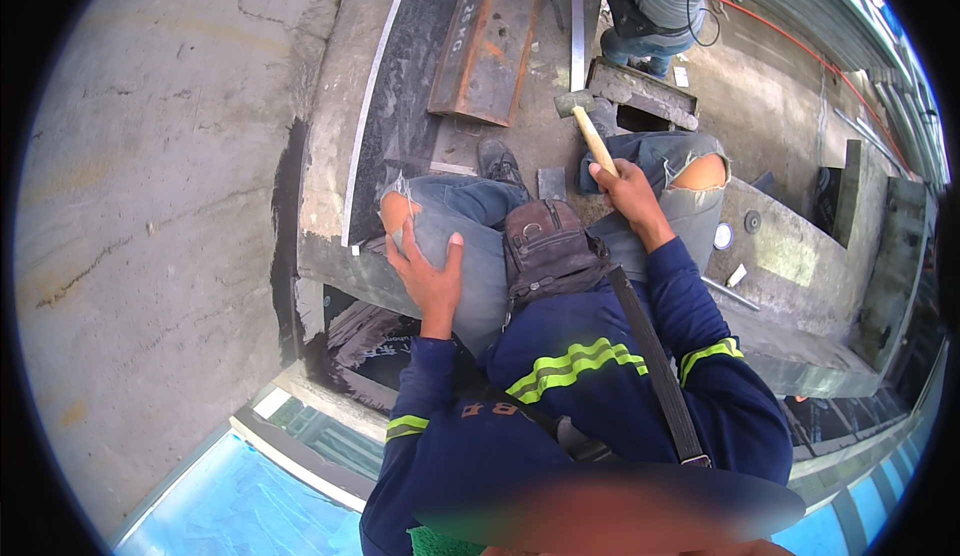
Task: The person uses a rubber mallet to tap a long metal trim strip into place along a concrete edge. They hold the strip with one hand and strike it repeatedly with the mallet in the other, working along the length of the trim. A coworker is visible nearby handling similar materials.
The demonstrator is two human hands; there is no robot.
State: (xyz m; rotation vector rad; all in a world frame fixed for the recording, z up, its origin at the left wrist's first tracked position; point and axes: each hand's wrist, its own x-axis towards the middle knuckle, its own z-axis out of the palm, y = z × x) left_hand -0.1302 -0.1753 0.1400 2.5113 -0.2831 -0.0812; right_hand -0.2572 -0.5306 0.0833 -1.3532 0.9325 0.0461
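My right hand (632, 196) is closed round the light wooden handle of a hammer (592, 136). Its blocky grey-green head points away from me, just at the end of a long pale metal strip (577, 26). My left hand (430, 278) lies on my left thigh, below the torn knee of my jeans, with fingers spread and nothing in them. Between my legs rests a dark shoulder bag (545, 241) on a wide strap. A small grey plate (551, 184) lies on the floor past the bag.
A rusty steel block (487, 44) stands ahead to the left. Another person (655, 16) stands at the far side beside a concrete block (642, 93). Bare concrete wall (180, 156) rises on my left. Metal sheets (840, 16) and an orange cable (780, 24) are at far right.
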